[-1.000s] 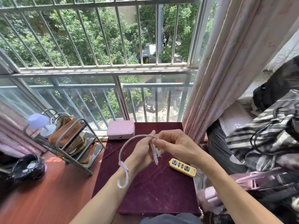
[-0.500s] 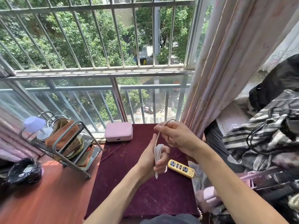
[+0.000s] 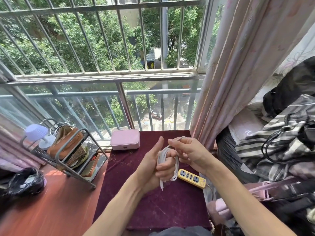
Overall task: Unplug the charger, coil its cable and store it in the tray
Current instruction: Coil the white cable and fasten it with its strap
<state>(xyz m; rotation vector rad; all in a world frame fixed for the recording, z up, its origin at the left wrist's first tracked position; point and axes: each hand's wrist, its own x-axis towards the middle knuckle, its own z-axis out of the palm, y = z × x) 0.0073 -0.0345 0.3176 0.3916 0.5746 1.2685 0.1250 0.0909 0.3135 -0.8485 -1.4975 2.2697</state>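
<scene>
A white charger cable [image 3: 176, 167] is wound in loops around the curled fingers of my left hand [image 3: 157, 166], whose thumb points up. One cable end with its connector hangs down below that hand. My right hand [image 3: 187, 151] pinches the free part of the cable just above and to the right of the coil. Both hands hover over the dark red table [image 3: 153, 201]. A yellow power strip [image 3: 191, 178] lies on the table right under the hands, with nothing plugged into it. A metal tray rack [image 3: 68, 154] stands to the left.
A pink case [image 3: 125, 139] sits at the table's far edge by the window railing. The rack holds a brown bag and a small purple lamp [image 3: 36, 134]. A black bag [image 3: 23, 182] lies on the left ledge. Curtain and piled clothes crowd the right side.
The big loose loop of a second ago is now wound into tight loops on my left hand. My right hand has come down close to the coil.
</scene>
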